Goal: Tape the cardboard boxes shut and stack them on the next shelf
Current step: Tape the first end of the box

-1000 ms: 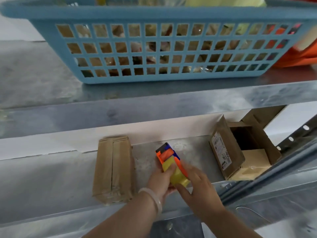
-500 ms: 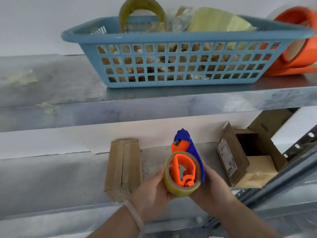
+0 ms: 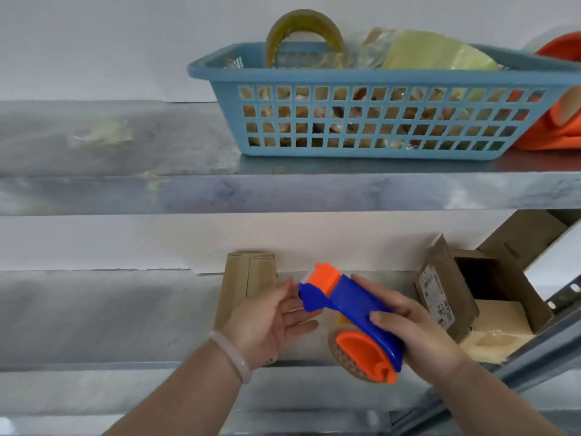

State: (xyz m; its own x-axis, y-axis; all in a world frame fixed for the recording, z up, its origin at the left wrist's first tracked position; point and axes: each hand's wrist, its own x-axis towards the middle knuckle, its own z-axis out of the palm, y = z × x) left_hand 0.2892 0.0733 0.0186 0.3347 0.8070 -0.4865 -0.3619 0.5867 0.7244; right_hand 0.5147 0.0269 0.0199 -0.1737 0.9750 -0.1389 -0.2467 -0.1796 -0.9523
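1. Right hand (image 3: 418,335): clamped on the tape dispenser (image 3: 352,306), fingers curled over its blue body, thumb side hidden underneath.
2. Dispenser is held in the air in front of the lower shelf (image 3: 110,316), tilted, orange-and-blue nose pointing up-left, tape roll (image 3: 342,357) on its orange hub at the low end.
3. Left hand (image 3: 267,322): palm up, fingers loose and spread, fingertips right at the dispenser's nose. Can't tell if they actually touch it. Pale bracelet (image 3: 232,357) on that wrist.
4. Closed cardboard box (image 3: 245,284): on the lower shelf against the back wall, flaps down, just behind the left hand.
5. Open cardboard box (image 3: 490,297): same shelf, right of the hands, flaps up, label on the left flap.
6. Upper shelf (image 3: 125,152): blue basket (image 3: 226,67) with a spare tape roll (image 3: 301,26) standing in it, orange item (image 3: 559,127) just beside its right end.
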